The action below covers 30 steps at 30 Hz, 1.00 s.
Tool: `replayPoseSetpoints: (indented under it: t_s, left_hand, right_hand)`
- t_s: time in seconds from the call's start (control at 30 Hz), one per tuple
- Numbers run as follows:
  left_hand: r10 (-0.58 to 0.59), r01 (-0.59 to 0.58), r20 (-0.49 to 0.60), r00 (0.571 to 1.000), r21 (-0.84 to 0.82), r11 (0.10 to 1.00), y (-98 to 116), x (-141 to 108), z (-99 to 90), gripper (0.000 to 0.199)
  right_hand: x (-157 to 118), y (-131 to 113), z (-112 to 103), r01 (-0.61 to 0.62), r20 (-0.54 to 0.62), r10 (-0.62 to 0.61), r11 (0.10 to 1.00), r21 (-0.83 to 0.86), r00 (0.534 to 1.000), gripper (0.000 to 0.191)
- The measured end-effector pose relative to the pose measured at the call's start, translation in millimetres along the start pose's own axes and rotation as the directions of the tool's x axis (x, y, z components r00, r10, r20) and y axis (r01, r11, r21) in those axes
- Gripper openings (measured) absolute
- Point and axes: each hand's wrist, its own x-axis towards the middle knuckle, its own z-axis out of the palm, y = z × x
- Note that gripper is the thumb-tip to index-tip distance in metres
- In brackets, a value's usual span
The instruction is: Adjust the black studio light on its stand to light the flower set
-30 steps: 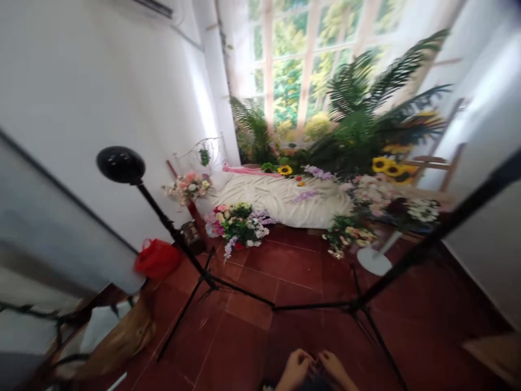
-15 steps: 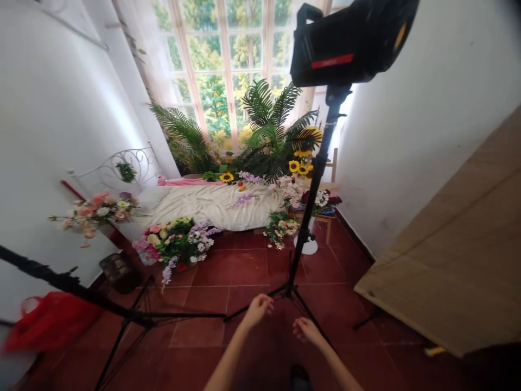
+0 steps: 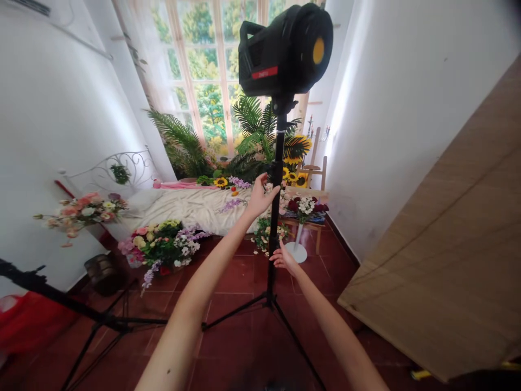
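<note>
A black studio light (image 3: 285, 54) with a yellow front disc sits on top of a black stand pole (image 3: 279, 146), whose legs spread on the floor. My left hand (image 3: 262, 198) is at the pole's left side, fingers apart, its fingertips at or just beside the pole. Lower down, my right hand (image 3: 284, 259) reaches the pole from the right near a dark knob, its fingers spread and loosely bent. Neither hand is wrapped round the pole.
Behind the stand is a bed (image 3: 191, 209) with flowers around it. A second black stand (image 3: 81, 304) leans in at left, by a red bag (image 3: 32, 320). A wooden board (image 3: 439, 260) slants at right. A white flower stand (image 3: 296, 252) is behind the pole.
Both my hands have risen and moved forward from low over the floor to the pole, the left one higher. The light and its stand now appear further left in view.
</note>
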Motion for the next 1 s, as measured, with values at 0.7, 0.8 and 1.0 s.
replayPoseSetpoints:
  t_s: [0.7, 0.8, 1.0]
  left_hand:
    - [-0.346, 0.344, -0.012, 0.938, -0.074, 0.936, -1.2, 85.4, 54.8, 0.039]
    - [-0.366, 0.367, -0.059, 0.929, 0.005, 0.93, -6.5, 88.2, 57.6, 0.042]
    - [-0.339, 0.343, -0.083, 0.937, 0.044, 0.938, -21.6, 92.5, 60.4, 0.04]
  right_hand:
    - [29.6, -2.0, -15.8, -0.009, 0.255, -0.136, 0.867, 0.498, 0.957, 0.049]
    - [34.1, 1.9, -12.9, 0.009, 0.226, -0.175, 0.808, 0.589, 0.958, 0.051]
    - [40.6, 5.5, -3.8, 0.084, 0.125, -0.232, 0.719, 0.689, 0.965, 0.053]
